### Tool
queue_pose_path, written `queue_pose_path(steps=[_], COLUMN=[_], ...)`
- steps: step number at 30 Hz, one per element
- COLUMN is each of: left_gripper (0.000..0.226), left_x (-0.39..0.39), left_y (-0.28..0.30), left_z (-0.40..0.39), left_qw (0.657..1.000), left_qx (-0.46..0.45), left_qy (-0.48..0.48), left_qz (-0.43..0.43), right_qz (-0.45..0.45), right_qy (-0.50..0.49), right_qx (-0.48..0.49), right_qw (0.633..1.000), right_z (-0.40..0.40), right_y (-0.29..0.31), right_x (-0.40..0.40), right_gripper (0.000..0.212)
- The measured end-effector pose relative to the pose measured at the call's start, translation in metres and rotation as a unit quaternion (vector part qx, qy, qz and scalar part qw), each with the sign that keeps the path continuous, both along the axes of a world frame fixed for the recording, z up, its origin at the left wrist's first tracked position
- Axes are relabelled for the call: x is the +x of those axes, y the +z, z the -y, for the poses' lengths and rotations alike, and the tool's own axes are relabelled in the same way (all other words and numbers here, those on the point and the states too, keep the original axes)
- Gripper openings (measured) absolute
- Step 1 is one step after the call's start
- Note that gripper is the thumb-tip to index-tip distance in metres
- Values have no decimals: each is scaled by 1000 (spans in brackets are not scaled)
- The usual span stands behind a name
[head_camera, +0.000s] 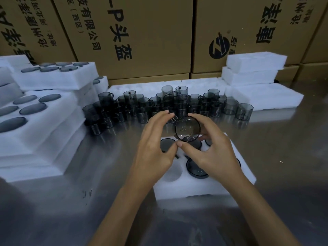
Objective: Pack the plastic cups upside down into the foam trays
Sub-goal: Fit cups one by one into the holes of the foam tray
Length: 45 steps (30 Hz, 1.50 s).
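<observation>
— What's that cup (187, 129) like?
— Smoky grey, see-through, round end facing us. Both hands' fingers (205, 119) curl round it, above the foam tray (204, 185); rim or base, hard to tell.

Both forearms are bare (no sleeves, gloves or rings), left hand (156, 139) and right hand (211, 148).

— How many hands (154, 148) are over the table (284, 157)?
— Two, with one smoky cup (187, 129) held between them.
— And the foam tray (204, 185) nearest us?
— One tray; at least four cup bases show in it, plus one open pocket (173, 172).
— Loose cups (159, 105) behind?
— Dozens, too crowded to count.
— Packed trays on the left (44, 110)?
— Several, stacked; the exact number is unclear.
</observation>
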<state>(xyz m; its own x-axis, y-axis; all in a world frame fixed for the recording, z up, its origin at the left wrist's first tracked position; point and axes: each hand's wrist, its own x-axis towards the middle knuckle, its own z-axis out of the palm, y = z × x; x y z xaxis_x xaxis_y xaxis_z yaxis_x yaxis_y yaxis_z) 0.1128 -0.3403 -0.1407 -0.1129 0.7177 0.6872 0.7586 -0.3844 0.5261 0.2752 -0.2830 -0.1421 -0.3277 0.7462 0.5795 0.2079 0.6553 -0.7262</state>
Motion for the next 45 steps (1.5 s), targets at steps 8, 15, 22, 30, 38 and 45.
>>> queue_pose_path(steps=[8,15,22,30,38,45], left_gripper=[62,63,68,58,18,24], left_x=[4,5,4,-16,-47,-50], left_y=[4,0,-3,22,20,14], left_z=[3,1,-1,13,16,11], left_qw=[998,1000,999,955,929,912], left_qx=[-29,1,-8,-147,-263,-307], left_qy=[-30,-1,5,-163,-103,-78], left_qz=[57,19,-36,197,241,261], right_qz=[-15,4,22,26,225,284], right_qy=[3,-1,-6,3,25,54], right_qx=[1,35,9,-57,20,66], right_qw=[1000,999,1000,998,974,955], right_z=[6,4,0,4,18,20], right_y=[5,3,-1,1,-3,2], right_x=[-1,-1,1,2,-8,-9], right_gripper=[50,62,61,48,52,41])
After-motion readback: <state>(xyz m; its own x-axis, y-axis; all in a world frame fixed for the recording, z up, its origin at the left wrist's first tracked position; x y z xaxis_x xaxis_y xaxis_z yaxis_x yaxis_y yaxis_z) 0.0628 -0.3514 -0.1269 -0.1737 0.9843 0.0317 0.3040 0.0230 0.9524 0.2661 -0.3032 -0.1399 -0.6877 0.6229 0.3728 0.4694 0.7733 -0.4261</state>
